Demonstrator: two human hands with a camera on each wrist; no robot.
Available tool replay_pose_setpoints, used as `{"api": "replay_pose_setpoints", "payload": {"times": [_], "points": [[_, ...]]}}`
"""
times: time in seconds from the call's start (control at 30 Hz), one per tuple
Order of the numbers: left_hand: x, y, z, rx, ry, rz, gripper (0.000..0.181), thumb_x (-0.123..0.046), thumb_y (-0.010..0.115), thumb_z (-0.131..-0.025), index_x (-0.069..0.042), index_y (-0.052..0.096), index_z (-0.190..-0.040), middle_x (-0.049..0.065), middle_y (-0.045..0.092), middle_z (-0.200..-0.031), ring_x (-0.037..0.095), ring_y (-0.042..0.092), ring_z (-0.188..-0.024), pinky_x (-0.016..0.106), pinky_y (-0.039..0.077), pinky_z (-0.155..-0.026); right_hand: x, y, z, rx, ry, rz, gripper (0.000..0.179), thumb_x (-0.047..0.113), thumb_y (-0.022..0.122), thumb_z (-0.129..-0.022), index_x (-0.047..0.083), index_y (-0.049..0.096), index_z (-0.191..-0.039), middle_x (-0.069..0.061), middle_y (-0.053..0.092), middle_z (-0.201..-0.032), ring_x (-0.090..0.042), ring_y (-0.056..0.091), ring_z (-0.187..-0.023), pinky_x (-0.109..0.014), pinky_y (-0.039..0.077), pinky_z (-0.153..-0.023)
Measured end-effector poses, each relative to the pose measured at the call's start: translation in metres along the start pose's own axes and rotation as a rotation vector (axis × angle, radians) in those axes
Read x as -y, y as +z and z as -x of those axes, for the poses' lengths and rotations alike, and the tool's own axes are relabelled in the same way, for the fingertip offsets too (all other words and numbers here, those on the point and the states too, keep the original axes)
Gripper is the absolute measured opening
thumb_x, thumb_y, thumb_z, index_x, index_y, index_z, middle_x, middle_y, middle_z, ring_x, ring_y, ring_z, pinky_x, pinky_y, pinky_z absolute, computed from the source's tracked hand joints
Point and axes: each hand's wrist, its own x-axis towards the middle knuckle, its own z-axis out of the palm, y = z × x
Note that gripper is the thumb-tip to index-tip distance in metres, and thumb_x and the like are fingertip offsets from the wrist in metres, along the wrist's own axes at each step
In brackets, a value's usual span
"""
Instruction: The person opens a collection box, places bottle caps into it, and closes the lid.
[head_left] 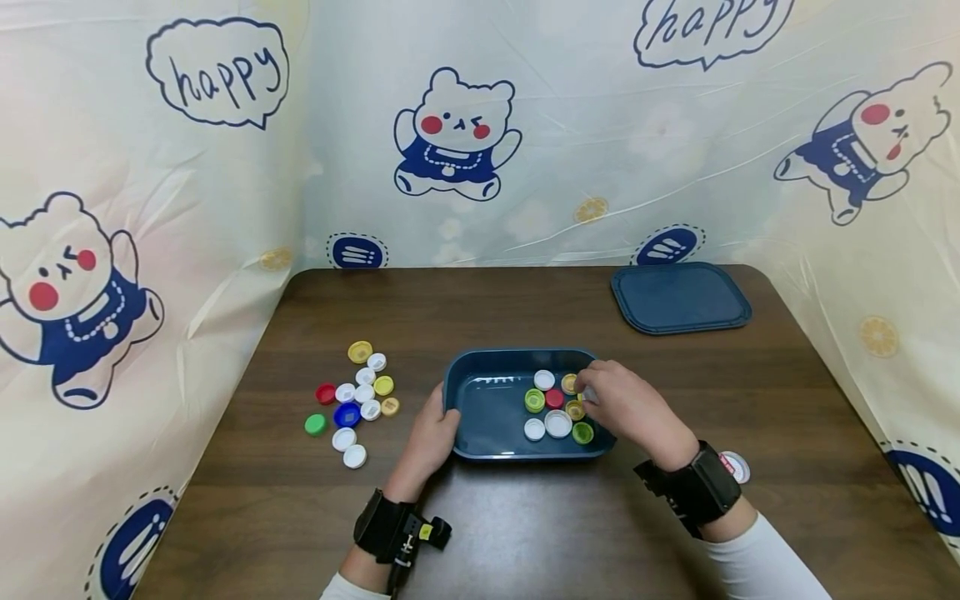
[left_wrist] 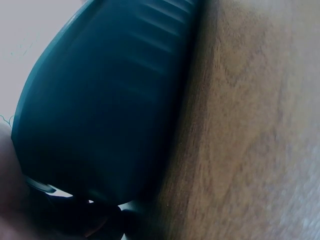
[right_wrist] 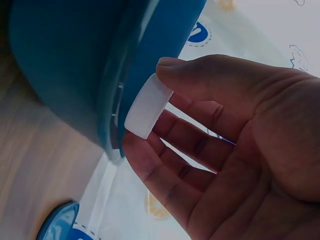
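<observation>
A dark blue tray [head_left: 483,421] stands on the table, with several plastic bottle caps lying in its right half, among them a large white cap [head_left: 558,423] and a red cap [head_left: 553,399]. My left hand [head_left: 429,437] holds the tray's left end, thumb over the rim. In the left wrist view the tray's outer wall [left_wrist: 100,100] covers much of the picture. At the tray's right end, my right hand [head_left: 630,408] pinches a white ridged bottle cap [right_wrist: 147,106] between thumb and finger, close to the rim.
Left of the tray, several loose caps lie in a cluster on the table, including a blue cap [head_left: 347,414] and a green cap [head_left: 316,425]. A blue lid [head_left: 681,298] rests at the back right. Beside my right wrist is a white round object [head_left: 737,467], partly hidden.
</observation>
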Motion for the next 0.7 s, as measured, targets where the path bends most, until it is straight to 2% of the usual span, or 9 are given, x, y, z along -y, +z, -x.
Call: {"api": "replay_pose_setpoints", "payload": {"times": [0.23, 0.37, 0.5, 0.7], "points": [[-0.0008, 0.0003, 0.0007, 0.001, -0.009, -0.002, 0.06, -0.005, 0.04, -0.097, -0.002, 0.03, -0.157, 0.02, 0.04, -0.157, 0.035, 0.04, -0.141, 0.059, 0.032, -0.114, 0.0068, 0.0038, -0.004, 0.037, 0.028, -0.029, 0.024, 0.013, 0.077, -0.088, 0.007, 0.074, -0.112, -0.01, 0.068, -0.112, -0.026, 0.058, -0.1, -0.045, 0.057, -0.088], [-0.0017, 0.001, 0.0007, 0.006, -0.016, 0.002, 0.061, -0.005, 0.039, -0.097, -0.002, 0.029, -0.157, 0.021, 0.038, -0.158, 0.036, 0.039, -0.142, 0.06, 0.032, -0.114, 0.0086, 0.0022, -0.0034, 0.053, 0.058, -0.028, 0.037, 0.019, 0.078, -0.089, 0.008, 0.07, -0.124, -0.014, 0.064, -0.128, -0.032, 0.059, -0.115, -0.052, 0.054, -0.094], [-0.002, 0.0014, 0.0005, 0.012, -0.019, 0.013, 0.061, -0.005, 0.039, -0.097, -0.002, 0.028, -0.158, 0.021, 0.038, -0.158, 0.036, 0.038, -0.143, 0.06, 0.032, -0.114, 0.0078, 0.0002, -0.0029, 0.073, 0.075, -0.02, 0.051, 0.022, 0.077, -0.09, 0.009, 0.062, -0.137, -0.018, 0.054, -0.145, -0.038, 0.052, -0.131, -0.059, 0.048, -0.101], [-0.0029, 0.0008, 0.0009, 0.004, -0.018, 0.007, 0.061, -0.005, 0.039, -0.097, -0.001, 0.028, -0.157, 0.022, 0.038, -0.158, 0.037, 0.038, -0.143, 0.06, 0.031, -0.115, 0.0056, -0.0021, 0.0009, 0.061, 0.069, -0.023, 0.057, 0.024, 0.076, -0.091, 0.009, 0.058, -0.142, -0.02, 0.05, -0.149, -0.041, 0.048, -0.135, -0.061, 0.042, -0.106]]}}
